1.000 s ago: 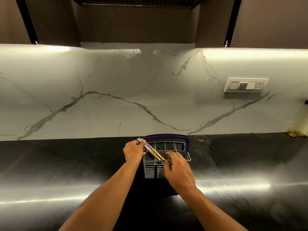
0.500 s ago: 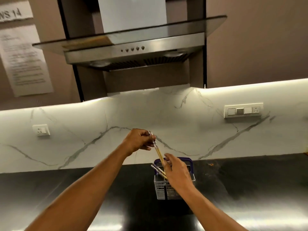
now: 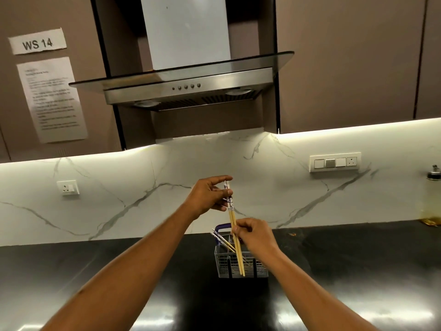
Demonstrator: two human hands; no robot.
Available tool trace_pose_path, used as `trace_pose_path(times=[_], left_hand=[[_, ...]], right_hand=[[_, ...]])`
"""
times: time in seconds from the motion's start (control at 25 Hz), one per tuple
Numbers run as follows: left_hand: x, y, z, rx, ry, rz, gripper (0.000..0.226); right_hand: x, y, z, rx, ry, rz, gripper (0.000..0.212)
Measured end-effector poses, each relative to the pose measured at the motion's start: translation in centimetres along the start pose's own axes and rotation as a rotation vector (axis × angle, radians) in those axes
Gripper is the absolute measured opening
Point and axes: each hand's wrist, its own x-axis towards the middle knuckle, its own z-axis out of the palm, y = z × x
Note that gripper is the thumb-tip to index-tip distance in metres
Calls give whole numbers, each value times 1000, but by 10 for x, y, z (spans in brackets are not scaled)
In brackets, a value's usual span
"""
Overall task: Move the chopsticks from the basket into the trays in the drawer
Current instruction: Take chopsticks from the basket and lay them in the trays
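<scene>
A grey plastic basket with a blue handle stands on the black counter near the wall. A pair of wooden chopsticks with blue-and-white tops hangs almost upright in front of it. My left hand pinches their patterned tops. My right hand grips them around the middle, just above the basket. More chopsticks lean to the left inside the basket. No drawer or trays are in view.
The glossy black counter runs left and right under a marble backsplash. A range hood hangs overhead. A bottle of yellow liquid stands at the far right, with a switch panel and a socket on the wall.
The pair of chopsticks has come up out of the basket and stands nearly upright. My right hand has left the basket rim and closed on the pair. The camera has tilted upward.
</scene>
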Motion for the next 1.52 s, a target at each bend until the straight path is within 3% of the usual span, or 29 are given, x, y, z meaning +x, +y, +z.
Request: trace_pose_path(times=[0.36,0.92,1.12,1.28,1.52], left_hand=[[-23,-23,19,-71,-49,-77,35],[-162,-217,111,-319,-281,-537,41],[-227,-286,145,-238,-235,-754,19],[-255,-335,151,-230,-124,-964,22],[-269,-381,141,-362,-8,-1146,21]], right_hand=[[-16,30,-3,61,-67,116,10],[-168,196,56,16,-205,625,9],[-223,265,95,-292,-236,838,14],[-242,294,134,-585,-223,961,7],[-236,312,164,-834,-300,951,15]])
